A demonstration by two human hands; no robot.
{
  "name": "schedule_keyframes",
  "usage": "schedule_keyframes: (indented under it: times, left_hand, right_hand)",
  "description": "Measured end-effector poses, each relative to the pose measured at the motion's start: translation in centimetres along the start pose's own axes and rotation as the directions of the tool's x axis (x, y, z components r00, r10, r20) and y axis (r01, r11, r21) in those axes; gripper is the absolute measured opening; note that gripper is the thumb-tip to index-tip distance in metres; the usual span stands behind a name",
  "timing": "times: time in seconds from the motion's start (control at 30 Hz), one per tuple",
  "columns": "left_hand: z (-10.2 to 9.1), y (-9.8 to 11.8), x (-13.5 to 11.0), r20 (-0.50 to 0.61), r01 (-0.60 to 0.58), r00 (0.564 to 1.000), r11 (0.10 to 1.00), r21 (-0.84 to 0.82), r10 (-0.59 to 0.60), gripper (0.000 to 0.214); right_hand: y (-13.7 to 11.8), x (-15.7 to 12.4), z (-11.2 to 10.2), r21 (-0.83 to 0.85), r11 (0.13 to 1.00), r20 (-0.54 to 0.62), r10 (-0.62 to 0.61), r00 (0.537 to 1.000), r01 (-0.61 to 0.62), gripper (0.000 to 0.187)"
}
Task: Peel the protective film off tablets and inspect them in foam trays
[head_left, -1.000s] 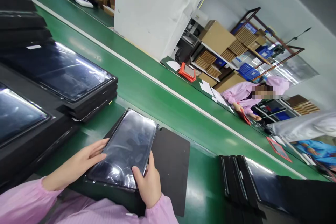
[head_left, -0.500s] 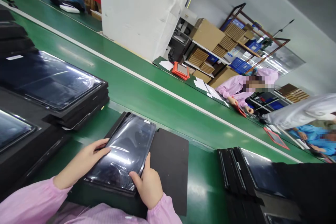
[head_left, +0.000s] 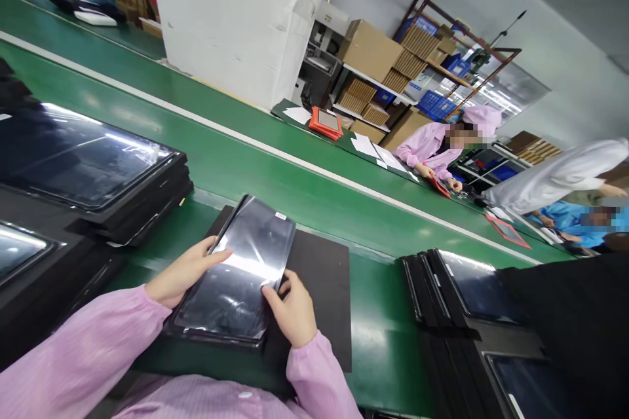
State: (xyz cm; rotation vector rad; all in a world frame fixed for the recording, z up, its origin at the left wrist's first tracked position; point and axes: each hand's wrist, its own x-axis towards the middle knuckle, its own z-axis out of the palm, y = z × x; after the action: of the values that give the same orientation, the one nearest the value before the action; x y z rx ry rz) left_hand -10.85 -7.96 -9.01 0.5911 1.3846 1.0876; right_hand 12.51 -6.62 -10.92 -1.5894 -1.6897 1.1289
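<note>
A dark glossy screen panel (head_left: 243, 265) wrapped in clear film lies in a shallow black tray (head_left: 216, 337) at the near edge of the green bench. My left hand (head_left: 184, 270) rests on the panel's left edge, fingers stretched along it. On the right edge sits my right hand (head_left: 293, 309), thumb on top and fingers curled round the side. A black mat (head_left: 322, 288) lies under and to the right of the tray. Pink sleeves cover both my arms.
Stacks of black trays with screens (head_left: 83, 157) stand at the left. More trays with screens (head_left: 466, 291) lie at the right. A green conveyor belt (head_left: 275, 177) runs across behind them. A person in pink (head_left: 432, 144) works beyond it, by shelves of cardboard boxes (head_left: 371, 49).
The view has swung a little to the left and down. My right hand has slid further up the panel's right edge; my left hand's fingers have moved further onto its left edge.
</note>
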Motion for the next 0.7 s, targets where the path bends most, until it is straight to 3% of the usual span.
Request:
schedule_keyframes:
  times: [0.1,0.2,0.27,0.33,0.4,0.5,0.6,0.7]
  left_hand:
    - [1.0,0.8,-0.1,0.130,-0.123,0.981,0.982,-0.144,0.142,0.069]
    - [2.8,1.6,1.5,0.163,-0.193,0.957,0.948,-0.253,0.239,0.061]
    - [4.6,2.0,3.2,0.126,-0.133,0.976,0.944,-0.300,0.178,0.059]
    - [6.6,2.1,5.0,0.046,-0.019,0.998,0.923,-0.384,0.040,0.057]
    - [8.3,1.8,6.5,0.040,0.018,0.999,0.907,-0.421,-0.001,0.057]
    - [9.8,1.0,7.9,0.143,0.056,0.990,0.895,-0.442,0.008,0.060]
    - [9.8,0.5,8.3,0.238,0.091,0.971,0.888,-0.451,0.021,0.060]
    - [9.3,0.8,8.1,0.264,0.089,0.964,0.888,-0.452,0.038,0.060]
  right_hand:
    - [-1.1,1.6,-1.4,0.143,0.987,0.002,-0.067,0.998,0.066,0.046]
    - [-3.9,2.4,-3.4,0.301,0.939,-0.024,-0.169,0.985,0.168,0.049]
    - [-6.2,2.3,-4.5,0.366,0.895,-0.064,-0.248,0.967,0.254,0.047]
    - [-8.4,1.9,-4.9,0.323,0.883,-0.075,-0.335,0.939,0.341,0.043]
    - [-10.2,1.8,-4.7,0.218,0.889,-0.070,-0.398,0.915,0.403,0.043]
    - [-11.7,2.6,-3.3,0.114,0.899,-0.050,-0.420,0.906,0.423,0.049]
    - [-12.1,4.1,-1.6,0.112,0.925,-0.015,-0.363,0.932,0.363,0.061]
    - [-11.8,5.1,-0.2,0.166,0.939,-0.014,-0.302,0.953,0.300,0.068]
